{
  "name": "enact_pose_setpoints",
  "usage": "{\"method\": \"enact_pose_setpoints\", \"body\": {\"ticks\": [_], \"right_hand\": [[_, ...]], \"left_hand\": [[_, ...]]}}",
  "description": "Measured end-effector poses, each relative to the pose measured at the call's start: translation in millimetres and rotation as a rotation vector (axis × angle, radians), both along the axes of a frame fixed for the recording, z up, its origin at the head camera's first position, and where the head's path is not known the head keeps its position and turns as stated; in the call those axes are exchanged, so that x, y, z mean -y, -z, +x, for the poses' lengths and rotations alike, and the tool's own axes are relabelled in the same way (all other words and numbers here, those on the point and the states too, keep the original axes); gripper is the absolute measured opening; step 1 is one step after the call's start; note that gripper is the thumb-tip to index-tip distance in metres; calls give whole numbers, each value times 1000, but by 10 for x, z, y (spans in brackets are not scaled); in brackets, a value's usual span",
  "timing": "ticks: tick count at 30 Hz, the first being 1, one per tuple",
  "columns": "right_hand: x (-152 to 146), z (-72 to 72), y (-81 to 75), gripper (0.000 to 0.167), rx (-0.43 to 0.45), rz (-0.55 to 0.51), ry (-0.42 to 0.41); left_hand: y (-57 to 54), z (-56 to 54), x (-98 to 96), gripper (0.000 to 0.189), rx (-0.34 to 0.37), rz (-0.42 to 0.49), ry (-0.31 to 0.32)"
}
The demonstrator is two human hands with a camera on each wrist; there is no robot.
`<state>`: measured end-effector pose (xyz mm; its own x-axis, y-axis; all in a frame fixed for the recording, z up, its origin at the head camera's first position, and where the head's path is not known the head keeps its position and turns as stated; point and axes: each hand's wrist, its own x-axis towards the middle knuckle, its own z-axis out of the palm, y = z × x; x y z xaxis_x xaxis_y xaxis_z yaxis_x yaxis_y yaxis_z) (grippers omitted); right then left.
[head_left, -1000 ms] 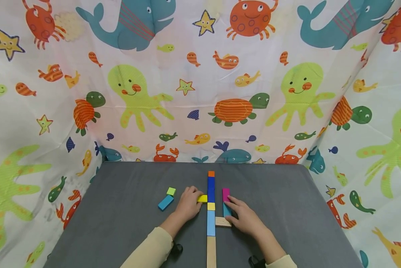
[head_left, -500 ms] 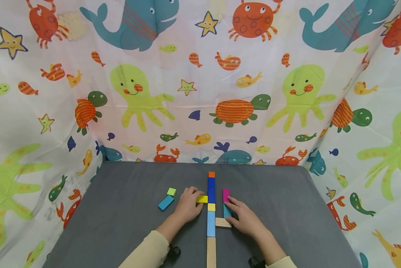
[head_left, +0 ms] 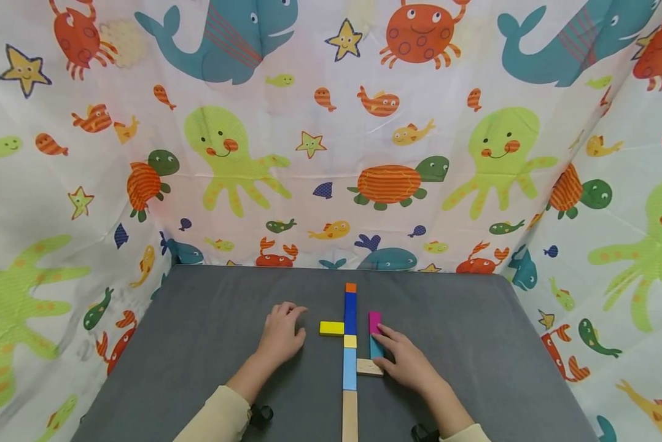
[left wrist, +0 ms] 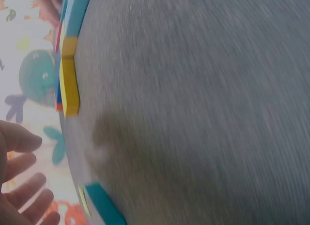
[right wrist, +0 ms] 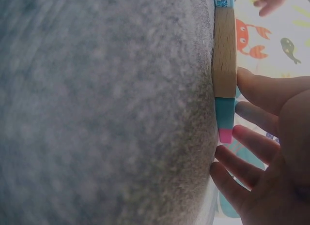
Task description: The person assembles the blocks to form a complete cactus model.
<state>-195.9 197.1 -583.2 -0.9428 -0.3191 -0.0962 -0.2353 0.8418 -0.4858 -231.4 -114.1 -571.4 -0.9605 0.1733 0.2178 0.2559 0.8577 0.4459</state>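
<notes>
My left hand [head_left: 280,334] hovers left of the block row with its fingers loosely extended and nothing in them. Beneath it, the left wrist view shows a teal block [left wrist: 105,205] and a sliver of a green block [left wrist: 84,200]; in the head view the hand hides both. A yellow block [head_left: 331,328] sticks out left from the row, touching it. On the other side, my right hand [head_left: 408,365] rests its fingertips on a magenta block [head_left: 374,321] and a teal block [head_left: 376,348], its thumb at a short wooden block [head_left: 368,367].
The middle row runs from an orange block [head_left: 350,287] through a dark blue block [head_left: 350,313], a small yellow block [head_left: 350,341] and a light blue block [head_left: 350,368] to a long wooden block [head_left: 350,414]. Grey cloth covers the table [head_left: 475,331]; a printed curtain [head_left: 331,178] stands behind.
My left hand has let go of the yellow block and moved left, over the teal and green blocks. The yellow block stays against the row. My right hand has hardly moved.
</notes>
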Motion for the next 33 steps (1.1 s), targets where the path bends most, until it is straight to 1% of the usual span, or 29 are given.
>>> {"method": "enact_pose_setpoints", "body": {"ticks": [2, 7, 10, 13, 16, 20, 24, 26, 30, 33], "right_hand": [[4, 2, -1, 61, -8, 2, -2], [8, -3, -17, 60, -19, -4, 0], [11, -8, -18, 60, -18, -7, 1], [13, -13, -8, 60, -17, -1, 2], [14, -12, -6, 60, -14, 1, 4], [10, -5, -11, 60, -15, -1, 8], [8, -1, -15, 60, -14, -2, 6], [10, -3, -17, 60, -9, -3, 7], [18, -2, -17, 60, -1, -2, 11], [17, -2, -13, 60, 0, 0, 12]], "left_hand": [[-18, 4, 111, 42, 20, -7, -44], [4, 30, 350, 48, 84, -9, -136], [42, 51, 454, 49, 117, -4, -160], [82, 73, 522, 48, 144, 19, -170], [115, 104, 549, 46, 162, 53, -170], [147, 136, 549, 44, 166, 80, -162], [151, 155, 537, 44, 175, 101, -159], [143, 166, 531, 46, 194, 106, -152], [132, 179, 530, 53, 248, 95, -106], [122, 168, 536, 61, 310, 91, -56]]}}
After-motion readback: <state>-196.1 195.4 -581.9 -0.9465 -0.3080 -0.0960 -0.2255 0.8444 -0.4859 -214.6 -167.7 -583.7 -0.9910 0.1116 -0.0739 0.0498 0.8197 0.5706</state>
